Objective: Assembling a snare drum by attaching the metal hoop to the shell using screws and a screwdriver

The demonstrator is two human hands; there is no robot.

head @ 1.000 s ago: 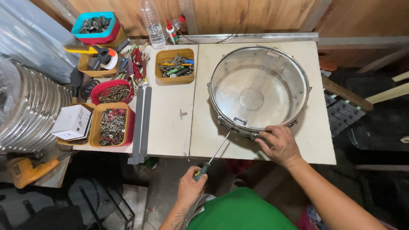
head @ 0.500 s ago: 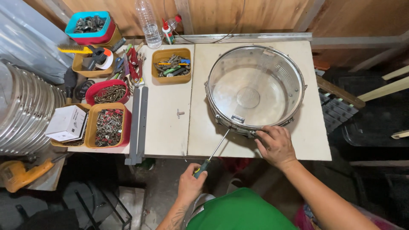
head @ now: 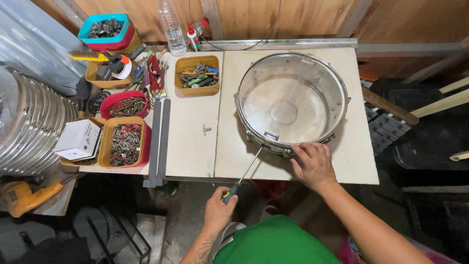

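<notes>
A shiny metal drum shell (head: 292,102) lies open side up on the pale worktable (head: 195,146), right of centre. My right hand (head: 312,165) rests on its near rim, fingers spread over the hoop. My left hand (head: 218,211), below the table's front edge, grips the dark handle of a long screwdriver (head: 245,172). The screwdriver's shaft slants up and right, and its tip meets the shell's near wall by a small metal fitting (head: 270,135).
Orange and red trays of screws (head: 125,142), a yellow tray of tools (head: 197,74), a white box (head: 78,139), a clear bottle (head: 172,27) and a small drum key (head: 206,129) fill the table's left half. Stacked metal hoops (head: 27,127) sit at far left.
The view has shifted slightly. Both hands keep their hold, with the screwdriver still against the shell's near side.
</notes>
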